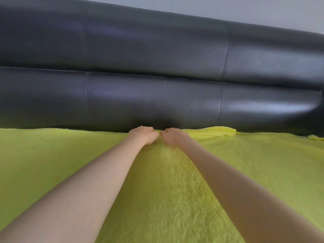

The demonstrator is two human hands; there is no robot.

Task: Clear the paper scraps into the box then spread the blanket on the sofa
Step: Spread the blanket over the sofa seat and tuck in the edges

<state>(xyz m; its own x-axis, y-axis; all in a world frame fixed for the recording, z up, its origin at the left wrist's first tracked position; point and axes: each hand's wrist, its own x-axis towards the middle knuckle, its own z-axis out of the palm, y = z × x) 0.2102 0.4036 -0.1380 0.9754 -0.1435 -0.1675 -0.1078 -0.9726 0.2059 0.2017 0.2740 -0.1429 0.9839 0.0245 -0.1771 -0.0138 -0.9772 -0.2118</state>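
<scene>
Two bare forearms reached forward from the bottom corners of the view and converged at the far edge of the fluffy lime-green blanket (52, 155), which lay over the seat of the black leather sofa (157, 95) and filled the lower half of the picture from side to side.

On the left, the blanket's far edge lay flat and straight against the foot of the sofa's padded backrest. The left arm ran up diagonally from the lower left, nearly straight at the elbow, and the left hand (143, 135) rested knuckles-up at the blanket's edge with its fingers curled under; they seemed to pinch the fabric, though the fingertips were hidden beneath the hand.

Just beside it, almost touching, the right hand (172, 136) sat in the same pose, fingers bent down into the pile at the edge, its arm stretched from the lower right.

Further right, the blanket's edge was folded back on itself in a paler yellow ridge (217, 131) against the backrest, and another small fold (313, 137) showed near the right border. Above the backrest ran a plain grey wall (228, 7).
</scene>
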